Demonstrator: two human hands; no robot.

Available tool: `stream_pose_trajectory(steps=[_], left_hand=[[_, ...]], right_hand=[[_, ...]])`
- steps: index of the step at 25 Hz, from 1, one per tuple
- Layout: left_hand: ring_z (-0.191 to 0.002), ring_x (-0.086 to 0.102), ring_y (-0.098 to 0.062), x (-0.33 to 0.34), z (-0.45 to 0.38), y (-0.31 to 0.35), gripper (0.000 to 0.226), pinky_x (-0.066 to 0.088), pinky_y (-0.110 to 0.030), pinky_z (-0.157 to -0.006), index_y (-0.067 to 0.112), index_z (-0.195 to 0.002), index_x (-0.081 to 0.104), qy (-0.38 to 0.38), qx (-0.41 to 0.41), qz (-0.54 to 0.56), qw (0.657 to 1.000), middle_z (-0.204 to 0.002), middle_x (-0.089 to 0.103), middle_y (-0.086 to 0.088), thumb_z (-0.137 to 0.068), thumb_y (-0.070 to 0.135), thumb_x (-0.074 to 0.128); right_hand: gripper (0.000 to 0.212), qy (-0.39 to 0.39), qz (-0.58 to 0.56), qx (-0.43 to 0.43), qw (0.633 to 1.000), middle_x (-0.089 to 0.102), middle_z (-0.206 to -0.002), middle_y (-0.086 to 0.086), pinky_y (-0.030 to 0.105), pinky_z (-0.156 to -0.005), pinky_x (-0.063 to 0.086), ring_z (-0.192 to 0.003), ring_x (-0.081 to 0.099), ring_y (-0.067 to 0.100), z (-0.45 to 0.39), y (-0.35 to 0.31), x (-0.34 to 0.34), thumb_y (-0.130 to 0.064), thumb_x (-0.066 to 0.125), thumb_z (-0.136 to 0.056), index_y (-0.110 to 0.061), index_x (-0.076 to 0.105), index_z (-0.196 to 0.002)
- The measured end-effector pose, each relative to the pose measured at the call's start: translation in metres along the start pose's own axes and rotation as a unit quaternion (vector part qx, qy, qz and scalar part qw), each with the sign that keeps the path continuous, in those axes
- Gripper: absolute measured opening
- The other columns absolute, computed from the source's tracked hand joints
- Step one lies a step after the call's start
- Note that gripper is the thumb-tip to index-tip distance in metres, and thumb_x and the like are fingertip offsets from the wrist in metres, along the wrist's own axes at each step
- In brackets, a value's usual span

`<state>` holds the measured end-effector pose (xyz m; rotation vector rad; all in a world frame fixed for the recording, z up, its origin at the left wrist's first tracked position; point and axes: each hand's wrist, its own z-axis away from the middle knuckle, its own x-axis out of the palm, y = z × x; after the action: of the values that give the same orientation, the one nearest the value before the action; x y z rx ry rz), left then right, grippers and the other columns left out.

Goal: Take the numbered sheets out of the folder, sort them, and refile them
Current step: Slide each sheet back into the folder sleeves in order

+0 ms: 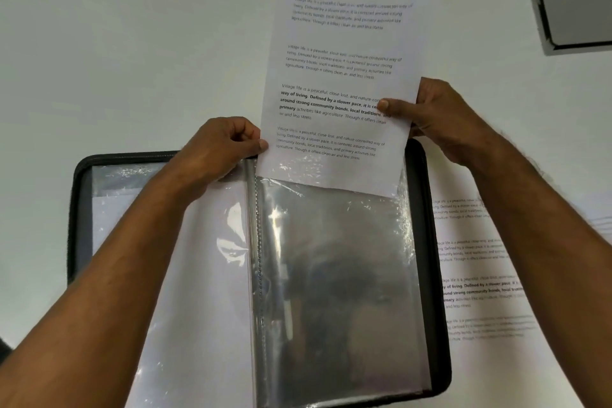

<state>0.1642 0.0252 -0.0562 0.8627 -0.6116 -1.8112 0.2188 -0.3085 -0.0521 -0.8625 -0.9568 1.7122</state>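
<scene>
A black zip folder (418, 195) lies open on the white table, its clear plastic sleeves (334, 275) spread across it. A printed sheet marked 5 (344, 53) stands with its bottom edge inside the top of the right-hand sleeve; most of it sticks out above. My right hand (427, 113) pinches the sheet's right edge, thumb on the front. My left hand (222, 146) pinches the sleeve's top corner beside the sheet's lower left edge. The left-hand sleeve holds a white sheet (198, 258).
More printed sheets (480, 275) lie on the table to the right of the folder, partly under my right forearm. A white box with dark edges (573, 10) sits at the top right corner. The table (132, 43) is white.
</scene>
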Motion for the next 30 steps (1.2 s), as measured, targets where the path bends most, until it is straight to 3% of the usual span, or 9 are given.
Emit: stream_pose_trajectory(steps=[3,7,10,12,14,17,22,25,30], left_hand=[[-0.063,0.056,-0.01,0.001,0.001,0.003,0.023,0.042,-0.023,-0.057,0.022,-0.075,0.065,-0.021,-0.003,0.013,1.0,-0.081,0.073,0.004,-0.096,0.025,0.073],[-0.081,0.068,-0.021,0.008,0.0,0.004,0.027,0.05,-0.039,-0.073,0.016,-0.092,0.072,0.023,-0.011,0.034,0.999,-0.097,0.079,-0.004,-0.098,0.042,0.068],[-0.065,0.061,-0.02,0.015,-0.001,0.003,0.038,0.047,-0.034,-0.066,0.01,-0.088,0.068,0.068,-0.001,0.038,0.997,-0.084,0.072,-0.008,-0.094,0.047,0.071],[-0.078,0.072,-0.027,0.018,-0.002,0.004,0.042,0.057,-0.044,-0.08,0.016,-0.086,0.069,0.081,-0.002,0.043,0.996,-0.09,0.077,-0.004,-0.082,0.057,0.074],[-0.094,0.075,-0.029,0.019,-0.004,0.005,0.042,0.051,-0.06,-0.101,0.025,-0.084,0.071,0.093,0.002,0.035,0.995,-0.093,0.079,0.002,-0.071,0.065,0.072],[-0.084,0.073,-0.025,0.019,-0.007,0.003,0.036,0.045,-0.066,-0.106,0.031,-0.069,0.067,0.103,0.008,0.027,0.994,-0.085,0.078,0.007,-0.067,0.067,0.072],[-0.074,0.064,-0.022,0.019,-0.005,-0.003,0.034,0.049,-0.057,-0.091,0.027,-0.064,0.062,0.093,0.003,0.02,0.995,-0.077,0.07,-0.005,-0.072,0.056,0.077],[-0.08,0.07,-0.031,0.014,-0.004,-0.002,0.031,0.057,-0.049,-0.08,0.02,-0.071,0.065,0.063,-0.014,0.036,0.997,-0.092,0.077,-0.009,-0.081,0.043,0.083],[-0.073,0.055,-0.023,0.015,-0.005,0.001,0.039,0.041,-0.032,-0.058,0.004,-0.095,0.066,0.076,-0.006,0.073,0.994,-0.093,0.073,-0.016,-0.094,0.042,0.073]], right_hand=[[0.035,-0.022,0.012,0.004,1.0,0.079,-0.11,-0.007,0.02,-0.07,0.058,-0.095,0.077,0.012,0.001,0.001,0.001,-0.015,0.072,-0.096,-0.014,0.067,-0.131],[0.033,-0.081,0.053,0.014,0.995,0.079,-0.11,-0.01,0.018,-0.074,0.058,-0.098,0.076,0.009,0.002,-0.003,0.0,-0.015,0.072,-0.094,-0.018,0.068,-0.127],[0.036,-0.11,0.074,0.021,0.991,0.077,-0.118,-0.008,0.024,-0.087,0.061,-0.107,0.074,0.013,0.001,-0.003,0.001,-0.016,0.074,-0.093,-0.018,0.068,-0.129],[0.033,-0.117,0.082,0.02,0.99,0.077,-0.117,-0.009,0.023,-0.086,0.06,-0.106,0.074,0.013,0.002,-0.004,0.001,-0.016,0.075,-0.092,-0.021,0.07,-0.125],[0.032,-0.125,0.082,0.02,0.988,0.078,-0.115,-0.01,0.018,-0.079,0.058,-0.104,0.075,0.01,0.002,-0.004,0.002,-0.015,0.076,-0.09,-0.022,0.072,-0.122],[0.038,-0.147,0.096,0.028,0.984,0.077,-0.117,-0.011,0.016,-0.088,0.057,-0.108,0.073,0.007,0.002,-0.005,0.002,-0.012,0.078,-0.088,-0.02,0.072,-0.124],[0.03,-0.099,0.076,0.03,0.992,0.078,-0.115,-0.007,0.025,-0.094,0.059,-0.105,0.075,0.011,0.002,-0.004,0.009,-0.024,0.075,-0.093,-0.019,0.073,-0.123],[0.026,-0.061,0.075,0.021,0.995,0.079,-0.112,-0.008,0.026,-0.092,0.059,-0.103,0.076,0.012,0.003,-0.002,0.011,-0.031,0.068,-0.099,-0.02,0.074,-0.121],[0.024,-0.136,0.118,0.039,0.983,0.078,-0.114,-0.01,0.022,-0.093,0.058,-0.105,0.074,0.008,0.004,-0.006,0.006,-0.027,0.068,-0.098,-0.021,0.074,-0.12]])
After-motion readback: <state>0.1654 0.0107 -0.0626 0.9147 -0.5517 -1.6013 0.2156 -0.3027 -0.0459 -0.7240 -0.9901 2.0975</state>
